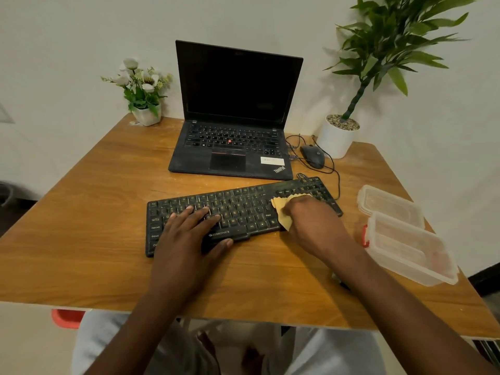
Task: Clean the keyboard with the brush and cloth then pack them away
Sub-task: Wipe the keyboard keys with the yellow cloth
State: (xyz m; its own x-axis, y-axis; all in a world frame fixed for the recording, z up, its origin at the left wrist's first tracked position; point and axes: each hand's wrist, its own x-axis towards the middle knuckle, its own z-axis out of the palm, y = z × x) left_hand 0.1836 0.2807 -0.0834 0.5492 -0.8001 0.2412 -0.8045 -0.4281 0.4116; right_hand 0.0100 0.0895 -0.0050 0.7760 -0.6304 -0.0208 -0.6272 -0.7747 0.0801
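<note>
Keyboard [243,209] under flat left hand [189,231], right hand [308,217] gripping cloth [277,203]

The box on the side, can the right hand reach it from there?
Probably yes. The right hand holds the cloth on the right end of the keyboard, and the open box lies just to its right on the table with nothing between them. The hand is busy with the cloth, though.

An open black laptop [232,147] with a dark screen sits at the back of the wooden table [94,198]. Just to its right lies a black wired mouse [312,156], cable looping. A white pot [335,143] with a tall green plant stands at the back right corner, and a small pot of white flowers [147,116] at the back left.
</note>
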